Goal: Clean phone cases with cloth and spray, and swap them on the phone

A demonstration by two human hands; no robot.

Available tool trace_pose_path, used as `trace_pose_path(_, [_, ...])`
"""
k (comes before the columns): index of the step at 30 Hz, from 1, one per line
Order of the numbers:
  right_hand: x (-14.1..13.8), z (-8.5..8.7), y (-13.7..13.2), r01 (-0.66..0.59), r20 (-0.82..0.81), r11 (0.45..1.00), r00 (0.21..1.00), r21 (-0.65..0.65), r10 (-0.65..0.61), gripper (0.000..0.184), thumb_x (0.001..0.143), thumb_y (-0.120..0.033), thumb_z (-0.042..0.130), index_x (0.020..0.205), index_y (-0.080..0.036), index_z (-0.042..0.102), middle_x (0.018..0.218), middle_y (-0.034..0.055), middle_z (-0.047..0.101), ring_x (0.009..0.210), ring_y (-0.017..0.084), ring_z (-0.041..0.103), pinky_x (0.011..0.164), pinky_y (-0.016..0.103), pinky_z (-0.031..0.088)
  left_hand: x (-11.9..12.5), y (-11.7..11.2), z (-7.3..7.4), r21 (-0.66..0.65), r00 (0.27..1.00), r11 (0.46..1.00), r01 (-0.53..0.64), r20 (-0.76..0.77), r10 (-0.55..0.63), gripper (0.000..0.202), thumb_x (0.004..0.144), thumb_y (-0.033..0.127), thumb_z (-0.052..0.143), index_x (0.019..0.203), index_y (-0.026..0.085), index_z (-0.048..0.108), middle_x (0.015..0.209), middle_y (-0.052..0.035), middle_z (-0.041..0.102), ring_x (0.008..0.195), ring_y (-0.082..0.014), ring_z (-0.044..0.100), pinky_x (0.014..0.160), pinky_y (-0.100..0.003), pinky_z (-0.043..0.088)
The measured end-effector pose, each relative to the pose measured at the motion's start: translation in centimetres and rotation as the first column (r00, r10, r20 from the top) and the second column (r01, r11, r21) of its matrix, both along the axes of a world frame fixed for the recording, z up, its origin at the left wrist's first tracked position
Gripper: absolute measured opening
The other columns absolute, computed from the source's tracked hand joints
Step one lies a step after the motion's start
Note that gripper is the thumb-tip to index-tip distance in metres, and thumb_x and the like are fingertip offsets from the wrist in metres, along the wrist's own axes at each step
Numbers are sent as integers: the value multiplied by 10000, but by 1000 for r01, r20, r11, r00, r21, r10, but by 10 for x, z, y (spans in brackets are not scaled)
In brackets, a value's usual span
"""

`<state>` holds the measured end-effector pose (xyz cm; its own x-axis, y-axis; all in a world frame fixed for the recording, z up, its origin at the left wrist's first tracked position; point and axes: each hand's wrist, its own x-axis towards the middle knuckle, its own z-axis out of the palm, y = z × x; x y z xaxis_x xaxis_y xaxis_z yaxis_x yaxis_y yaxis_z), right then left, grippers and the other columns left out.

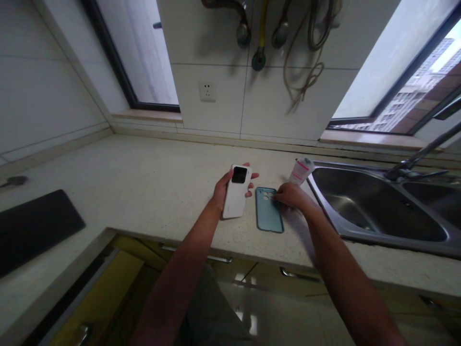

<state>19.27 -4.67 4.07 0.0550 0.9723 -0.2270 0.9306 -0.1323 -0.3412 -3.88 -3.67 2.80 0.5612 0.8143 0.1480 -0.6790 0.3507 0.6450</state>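
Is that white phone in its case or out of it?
Out. The left hand holds the bare white phone, while the teal case lies flat on the counter under the right hand.

We could not read the label on the white tube (301, 170); it was too small. The faucet (418, 158) and the sink (378, 206) ran off the right edge, and our right hand (292, 196) hid the case's (268, 211) upper corner.

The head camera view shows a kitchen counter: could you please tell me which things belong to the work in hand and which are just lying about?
In hand:
- white phone, held back-up by the left hand
- teal phone case, flat on the countertop, touched by the right hand

Lying about:
- white tube beside the sink
- black mat
- faucet
- wall socket
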Motion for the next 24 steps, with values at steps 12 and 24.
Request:
trace_pose_path(12, [-17, 0, 0, 232, -705, 963, 706, 139, -68, 135, 835, -280, 593, 749, -179, 575, 542, -2, 610, 445, 121, 590, 428, 198, 499, -1, 14, -7, -168, 976, 962, -215, -65, 206, 323, 839, 300, 638, 1147, 203, 658, 806, -48, 677, 643, -153, 625, 524, -257, 473])
trace_pose_path(24, [-33, 2, -5, 203, -851, 956, 519, 210, 77, 238, 730, -390, 659, 828, -210, 539, 662, -38, 607, 525, 125, 632, 482, 246, 568, 7, 18, -15, 45, 868, 894, -446, -219, 445, 464, 560, 424, 931, 854, 153, 695, 778, -46, 721, 701, -162, 649, 717, -296, 525])
